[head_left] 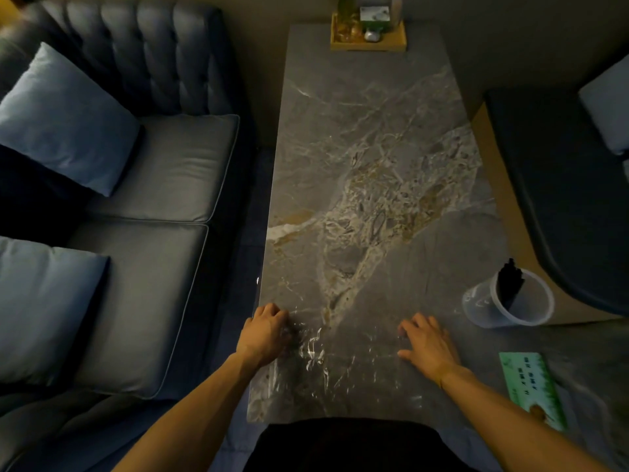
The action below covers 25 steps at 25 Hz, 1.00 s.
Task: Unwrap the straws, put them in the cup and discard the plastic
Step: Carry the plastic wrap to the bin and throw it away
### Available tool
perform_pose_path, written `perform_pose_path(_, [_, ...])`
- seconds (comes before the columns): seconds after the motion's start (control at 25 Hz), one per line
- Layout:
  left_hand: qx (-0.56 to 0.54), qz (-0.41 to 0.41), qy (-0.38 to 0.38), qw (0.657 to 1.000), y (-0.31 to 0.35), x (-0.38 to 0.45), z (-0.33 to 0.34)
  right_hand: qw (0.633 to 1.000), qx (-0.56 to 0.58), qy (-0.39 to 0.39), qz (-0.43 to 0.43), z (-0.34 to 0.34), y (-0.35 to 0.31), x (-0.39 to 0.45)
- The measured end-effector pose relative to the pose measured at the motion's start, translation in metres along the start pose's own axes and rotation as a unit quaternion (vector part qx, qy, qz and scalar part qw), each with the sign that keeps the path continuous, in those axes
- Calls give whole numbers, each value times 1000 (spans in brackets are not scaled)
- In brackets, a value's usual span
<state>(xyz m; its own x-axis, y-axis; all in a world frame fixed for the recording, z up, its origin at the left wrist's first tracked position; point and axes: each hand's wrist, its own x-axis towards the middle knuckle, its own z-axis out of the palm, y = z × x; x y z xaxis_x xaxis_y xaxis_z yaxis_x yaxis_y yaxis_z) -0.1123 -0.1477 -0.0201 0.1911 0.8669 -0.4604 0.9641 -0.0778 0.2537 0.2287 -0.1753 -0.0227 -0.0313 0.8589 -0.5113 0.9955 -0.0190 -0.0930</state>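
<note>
While the dark straws [509, 282] stand bunched in the clear plastic cup [510, 303], leaning against its far wall, the clear plastic wrap [315, 349] lies crinkled and glinting on the marble table [357, 148] between the two hands. The left hand [267, 332] is curled over the wrap's left edge, fingers bent down into it and bunching it near the table's left border; whether the fingers have closed fully around the film cannot be told, since it is nearly transparent in this dim light. The right hand [425, 342] lies spread, palm down, fingers loosely apart, pressing on the table at the wrap's right side and gripping nothing (the film's outline there is too faint to say whether it reaches under the palm). Beyond and to the right of the right hand, well apart from it, the cup sits close to the table's right edge. Nearer than that hand and to its right, a green printed card [531, 386] lies beside the forearm. Far ahead of both hands, at the table's opposite end, a wooden tray [369, 44] holds bottles and small items. Left of the left hand, off the table, runs a blue sofa [153, 172] with two lighter cushions [64, 120].
</note>
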Motion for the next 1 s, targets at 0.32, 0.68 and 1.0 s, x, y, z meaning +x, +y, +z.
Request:
perform_pose_path(0.32, [-242,-57,-42,968,-13,-1,-5,893,441,-35,84,-6,11,-4])
perform_pose_path(0.68, [-581,-86,-24,809,-13,-27,-21,748,659,-10,85,-46,3,-46])
perform_pose_path(1.0, [-669,-35,-35,742,20,-26,-44,599,796,13,92,-47,15,-107])
